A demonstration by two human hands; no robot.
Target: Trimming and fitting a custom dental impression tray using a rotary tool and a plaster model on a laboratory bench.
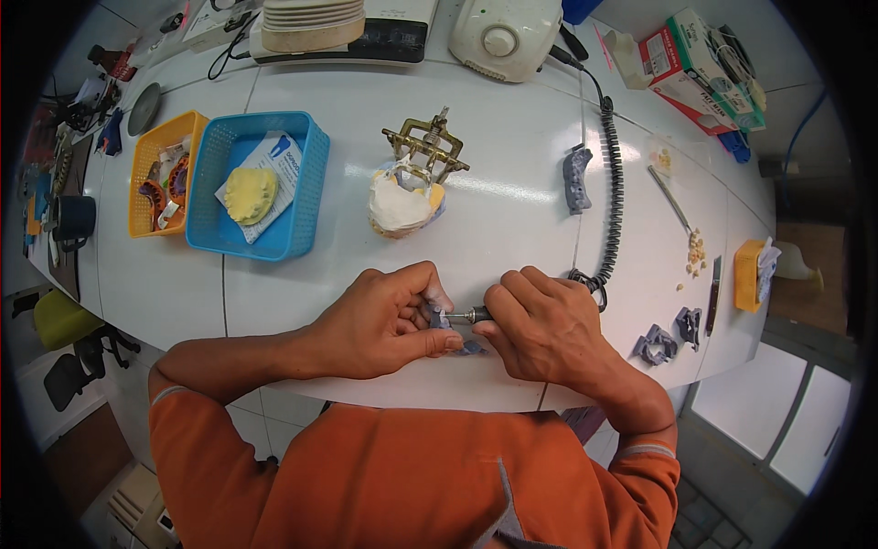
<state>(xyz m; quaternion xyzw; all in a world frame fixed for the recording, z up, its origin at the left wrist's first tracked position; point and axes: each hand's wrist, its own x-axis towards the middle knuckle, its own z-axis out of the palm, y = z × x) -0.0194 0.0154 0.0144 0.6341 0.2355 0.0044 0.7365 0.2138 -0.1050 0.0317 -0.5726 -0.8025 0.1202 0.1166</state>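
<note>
My left hand [377,322] pinches a small grey-blue dental mold piece [438,317] between thumb and fingers near the table's front edge. Gripped in my right hand [547,325] is a rotary handpiece [478,314]; its thin metal tip meets the piece. Part of the piece is hidden by my left fingers. Below the tip, a grey-blue fragment [472,348] lies on the table. A coiled black cord [611,183] runs from near my right hand toward the back. Beyond my hands stands a brass articulator [427,151] with a white plaster model [399,207].
At left, a blue basket [314,183] holds a yellow dental cast [251,195], beside an orange basket [140,183]. A cream control box [506,41] stands at the back. More grey-blue pieces [576,181], small tooth-like bits [697,252] and a knife [713,295] lie at right.
</note>
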